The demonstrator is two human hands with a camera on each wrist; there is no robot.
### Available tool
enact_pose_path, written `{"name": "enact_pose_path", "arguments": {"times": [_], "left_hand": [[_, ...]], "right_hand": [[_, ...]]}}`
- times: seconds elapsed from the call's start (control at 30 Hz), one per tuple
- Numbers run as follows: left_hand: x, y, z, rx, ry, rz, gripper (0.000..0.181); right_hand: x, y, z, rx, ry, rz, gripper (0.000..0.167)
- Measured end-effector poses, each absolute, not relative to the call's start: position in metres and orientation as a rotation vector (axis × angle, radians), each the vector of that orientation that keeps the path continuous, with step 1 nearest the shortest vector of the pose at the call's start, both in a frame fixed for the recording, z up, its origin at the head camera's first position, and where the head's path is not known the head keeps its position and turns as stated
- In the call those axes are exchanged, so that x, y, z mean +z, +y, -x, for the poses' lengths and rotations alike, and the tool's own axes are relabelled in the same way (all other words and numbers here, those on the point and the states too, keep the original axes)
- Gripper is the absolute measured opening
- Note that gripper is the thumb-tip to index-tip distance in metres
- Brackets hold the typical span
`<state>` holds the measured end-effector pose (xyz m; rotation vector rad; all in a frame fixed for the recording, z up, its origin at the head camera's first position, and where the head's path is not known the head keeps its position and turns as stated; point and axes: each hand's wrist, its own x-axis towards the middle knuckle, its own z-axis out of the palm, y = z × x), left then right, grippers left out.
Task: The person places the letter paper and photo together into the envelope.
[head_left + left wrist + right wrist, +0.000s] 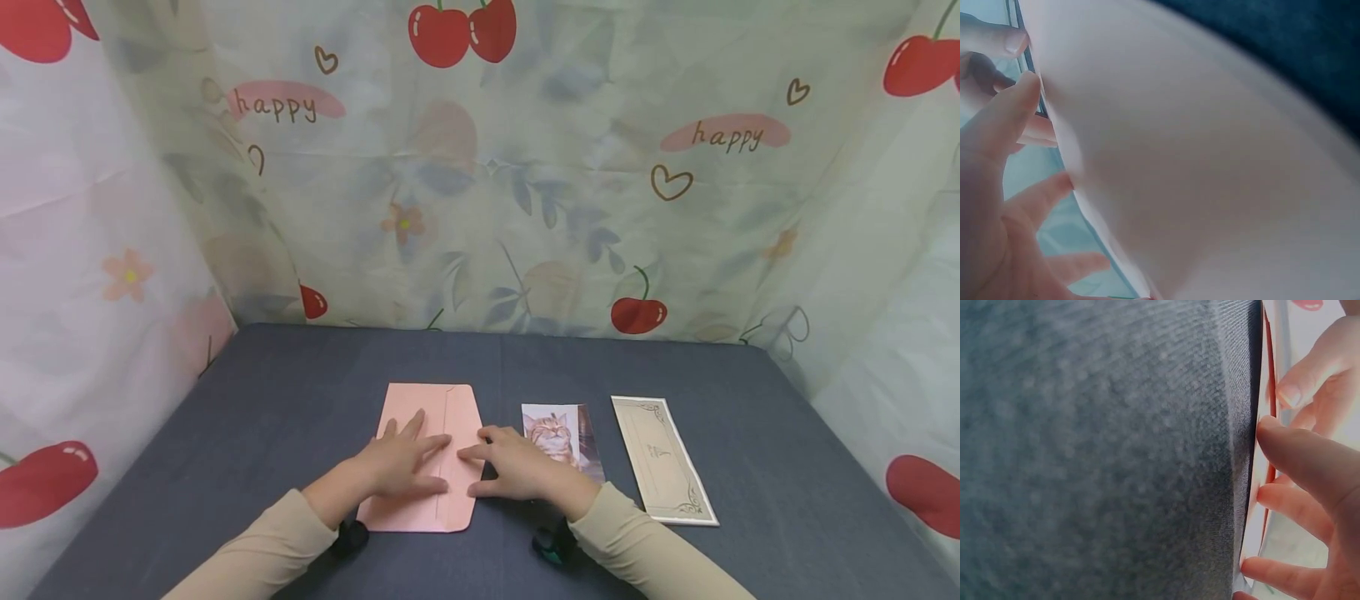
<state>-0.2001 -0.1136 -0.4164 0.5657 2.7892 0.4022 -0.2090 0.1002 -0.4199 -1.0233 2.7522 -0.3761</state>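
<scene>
A person's 2 bare hands meet over stationery on a dark tabletop, fingers spread and clamped on nothing: the left hand point(405, 462) fans out across the middle of a pink envelope point(397, 404), while the right hand point(517, 468) touches its right edge with thumb and fingertips. The 2 hands sit close but apart, a narrow strip of pink between them in the head view. The work at this moment appears to be steadying and smoothing the paper; done well, it would call for the left palm light and the fingers wide so the sheet cannot skid, with the right fingertips pressing evenly along the edge, since a hard push at 1 spot could crease or buckle it. The envelope lies flat beneath the left hand, its top end reaching beyond the fingertips and its right edge just under the fingers of the right. Just beyond the right hand, and partly hidden by it, lies a cat picture point(551, 429); farther right, near the right forearm, rests a cream card point(660, 450) with scrollwork at 2 corners. A dark tablecloth point(300, 375) spreads beneath everything, and a curtain point(345, 183) printed with cherries and the word "happy" hangs behind.
</scene>
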Motion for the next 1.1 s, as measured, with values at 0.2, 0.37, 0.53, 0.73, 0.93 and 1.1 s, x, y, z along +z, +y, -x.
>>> {"name": "enact_pose_path", "arguments": {"times": [0.2, 0.37, 0.53, 0.73, 0.93, 1.1], "left_hand": [[-0.415, -0.111, 0.201, 0.393, 2.797, -0.529, 0.065], [-0.415, -0.11, 0.202, 0.412, 2.802, -0.525, 0.06], [-0.418, -0.112, 0.206, 0.463, 2.808, -0.575, 0.052], [-0.417, -0.118, 0.211, 0.522, 2.788, -0.618, 0.052], [-0.413, -0.121, 0.214, 0.558, 2.738, -0.657, 0.058], [-0.412, -0.125, 0.217, 0.587, 2.717, -0.765, 0.066]], "right_hand": [[-0.419, 0.1, 0.209, -0.366, 2.752, 1.013, 0.051], [-0.419, 0.1, 0.209, -0.351, 2.756, 0.999, 0.051], [-0.418, 0.099, 0.209, -0.352, 2.757, 0.991, 0.051], [-0.417, 0.1, 0.21, -0.346, 2.754, 0.972, 0.051], [-0.415, 0.1, 0.21, -0.348, 2.743, 0.971, 0.051], [-0.415, 0.101, 0.21, -0.353, 2.737, 0.968, 0.051]]}}
